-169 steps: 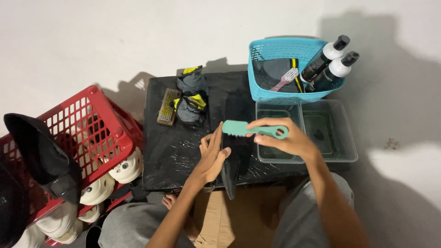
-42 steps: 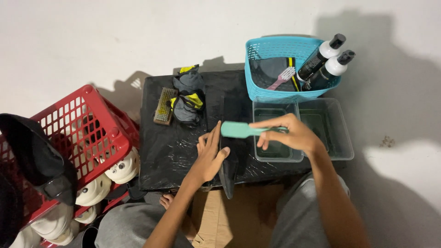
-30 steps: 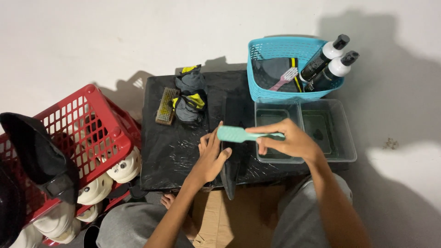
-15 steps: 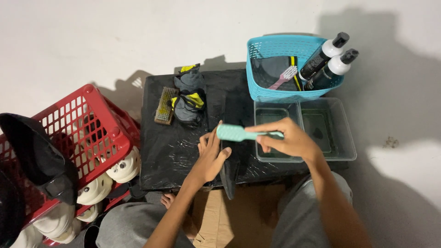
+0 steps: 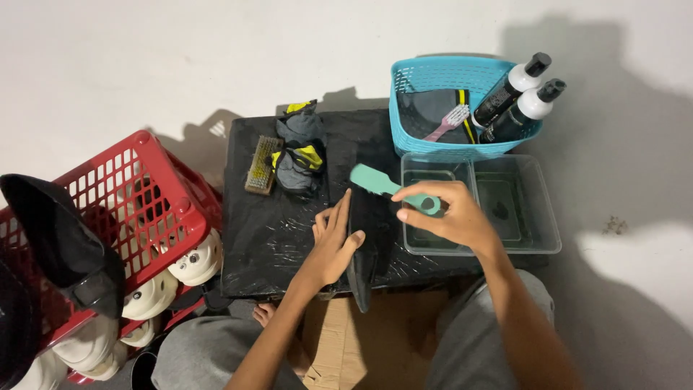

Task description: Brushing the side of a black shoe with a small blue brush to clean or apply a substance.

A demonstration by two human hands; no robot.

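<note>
Right hand [image 5: 444,217] gripping green brush [image 5: 390,188], bristles hidden, left hand [image 5: 333,242] steadying dark insole [image 5: 368,238]

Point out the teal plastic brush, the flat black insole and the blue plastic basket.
Teal plastic brush [image 5: 377,180]: head view, on the brush head, near the right hand.
Flat black insole [image 5: 369,235]: head view, on its middle.
Blue plastic basket [image 5: 429,72]: head view, on its back rim.

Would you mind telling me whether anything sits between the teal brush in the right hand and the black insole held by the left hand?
Nothing visible does. The right hand holds the teal brush with its head just over the top of the black insole, which the left hand steadies on the black table.
</note>
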